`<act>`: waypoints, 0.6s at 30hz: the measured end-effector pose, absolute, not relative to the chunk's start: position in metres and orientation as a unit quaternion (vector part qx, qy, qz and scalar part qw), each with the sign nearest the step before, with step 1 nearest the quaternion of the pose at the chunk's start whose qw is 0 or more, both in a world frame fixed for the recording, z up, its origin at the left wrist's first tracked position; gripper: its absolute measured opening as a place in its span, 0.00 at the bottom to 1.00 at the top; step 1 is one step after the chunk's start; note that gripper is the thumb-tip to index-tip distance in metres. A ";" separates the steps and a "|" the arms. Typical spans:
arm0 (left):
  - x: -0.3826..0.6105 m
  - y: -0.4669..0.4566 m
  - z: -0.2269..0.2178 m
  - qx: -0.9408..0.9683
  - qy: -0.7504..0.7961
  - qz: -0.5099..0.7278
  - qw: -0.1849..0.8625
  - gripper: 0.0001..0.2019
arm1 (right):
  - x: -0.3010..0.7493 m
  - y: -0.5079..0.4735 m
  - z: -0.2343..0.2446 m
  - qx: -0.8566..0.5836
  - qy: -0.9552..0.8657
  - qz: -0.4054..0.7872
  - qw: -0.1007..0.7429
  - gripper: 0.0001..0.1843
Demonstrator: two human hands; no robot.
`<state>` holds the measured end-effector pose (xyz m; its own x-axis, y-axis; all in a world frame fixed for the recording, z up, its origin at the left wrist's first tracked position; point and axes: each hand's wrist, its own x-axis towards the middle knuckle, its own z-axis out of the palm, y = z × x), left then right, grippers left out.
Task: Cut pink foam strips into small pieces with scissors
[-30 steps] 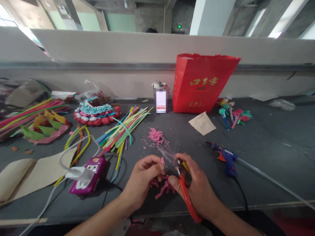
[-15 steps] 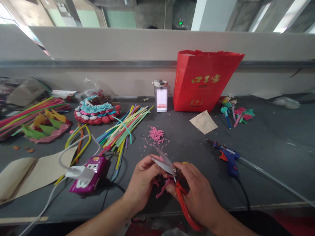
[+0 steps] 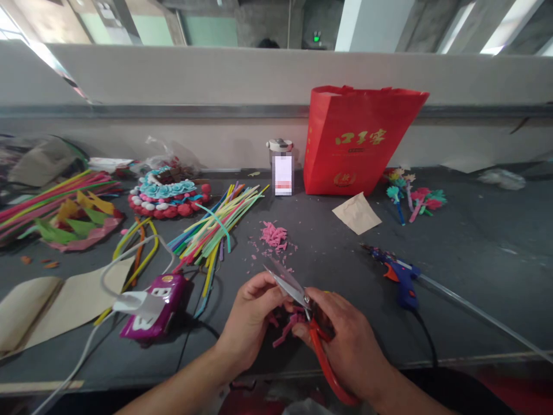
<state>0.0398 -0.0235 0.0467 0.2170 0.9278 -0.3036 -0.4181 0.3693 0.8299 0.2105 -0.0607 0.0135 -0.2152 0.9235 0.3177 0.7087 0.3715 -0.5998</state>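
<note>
My right hand [image 3: 345,340] grips red-handled scissors [image 3: 298,308], whose steel blades point up and left toward my left hand. My left hand [image 3: 250,317] is closed in a pinch on a small pink piece that is mostly hidden by the blades. Cut pink strips [image 3: 287,327] lie on the dark table [image 3: 475,276] between and under my hands. A small heap of pink cuttings [image 3: 273,236] sits just beyond them.
A fan of coloured foam strips [image 3: 216,227] lies to the left, with a purple power strip [image 3: 155,311] and white cable nearer me. A blue glue gun [image 3: 395,274] lies to the right. A red bag [image 3: 358,141], a jar [image 3: 283,167] and a foam cake [image 3: 166,196] stand behind.
The scissors swung from pointing away to pointing left across my left fingertips, and the blades have closed a little. Both hands stayed in place over the pink strips.
</note>
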 end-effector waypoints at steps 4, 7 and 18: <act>0.038 -0.023 0.044 0.317 0.419 0.464 0.713 0.08 | 0.213 -0.061 0.011 -0.533 -0.764 0.166 0.324 0.23; 0.038 -0.022 0.041 0.319 0.415 0.465 0.714 0.08 | 0.214 -0.061 0.011 -0.528 -0.766 0.161 0.330 0.23; 0.037 -0.021 0.043 0.323 0.404 0.474 0.713 0.06 | 0.219 -0.058 0.013 -0.546 -0.757 0.136 0.333 0.19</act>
<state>0.0369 -0.0212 0.0432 0.2255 0.9360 -0.2702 -0.4154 0.3432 0.8424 0.2191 -0.0580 0.0133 -0.1828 0.9166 0.3557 0.7351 0.3676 -0.5696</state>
